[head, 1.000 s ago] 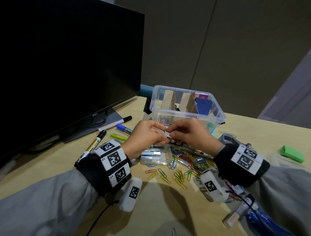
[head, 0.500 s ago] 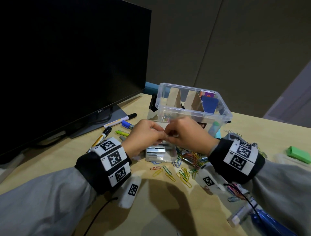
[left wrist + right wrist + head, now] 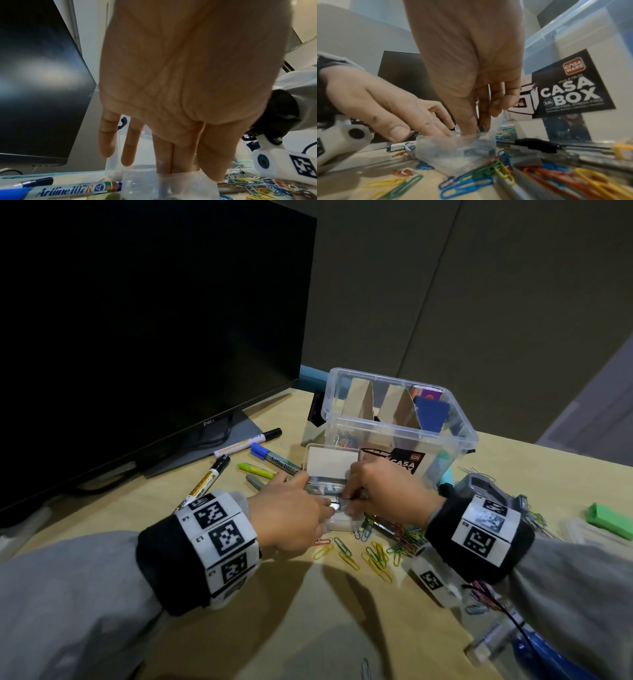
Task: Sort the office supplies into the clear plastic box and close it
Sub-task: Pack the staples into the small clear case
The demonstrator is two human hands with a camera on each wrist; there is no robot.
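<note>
Small case (image 3: pixel 334 474) sits mid-frame, directly under both hands, lid up toward the box (image 3: pixel 399 419); right hand (image 3: pixel 387 493) pinches staples (image 3: pixel 481 128) into it; left hand (image 3: pixel 291 517), fingers straight, steadies its left edge.

This is an office. A big black computer screen (image 3: pixel 137 320) stands on a light wood desk (image 3: pixel 291 628), and grey padded wall panels (image 3: pixel 479 302) rise behind it, like the walls around a work booth. Marker pens (image 3: pixel 246 440) lie near the foot of the screen. Lots of colored paper clips (image 3: pixel 373 556) are spread over the desk, beside a clear plastic box (image 3: pixel 455 426) with card dividers inside.
</note>
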